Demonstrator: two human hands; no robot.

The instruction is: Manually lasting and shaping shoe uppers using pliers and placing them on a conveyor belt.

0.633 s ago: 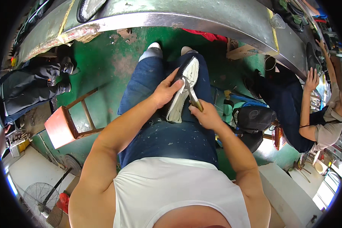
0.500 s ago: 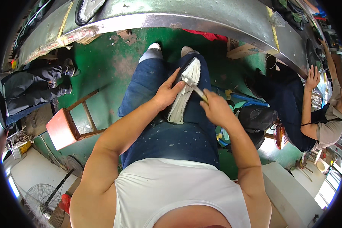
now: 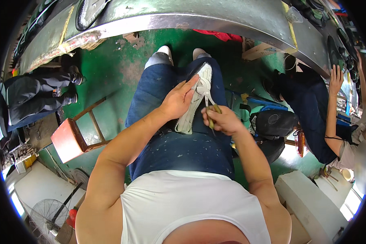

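Observation:
Across my thighs lies a shoe [image 3: 186, 120], sole side up, with a pale whitish bottom and a dark rim showing along its toe end. My left hand [image 3: 178, 99] grips its left side, the fingers reaching over onto the pale bottom. In my right hand [image 3: 227, 121] is a pair of pliers [image 3: 206, 87] with silver jaws and yellowish-green handles. The handles stand somewhat apart, and the jaws are at the front half of the shoe's bottom. Whether they pinch anything I cannot tell.
Ahead runs a metal workbench [image 3: 183, 19] with another upturned shoe [image 3: 89, 14] at its left. A red stool [image 3: 69, 139] is on the left of the green floor, a black bag [image 3: 273, 125] on the right. Other people sit at both sides. A fan [image 3: 49, 219] stands lower left.
My right hand has drawn back toward me and slightly left, and the pliers' handles have spread. My left hand has shifted further over the shoe's bottom.

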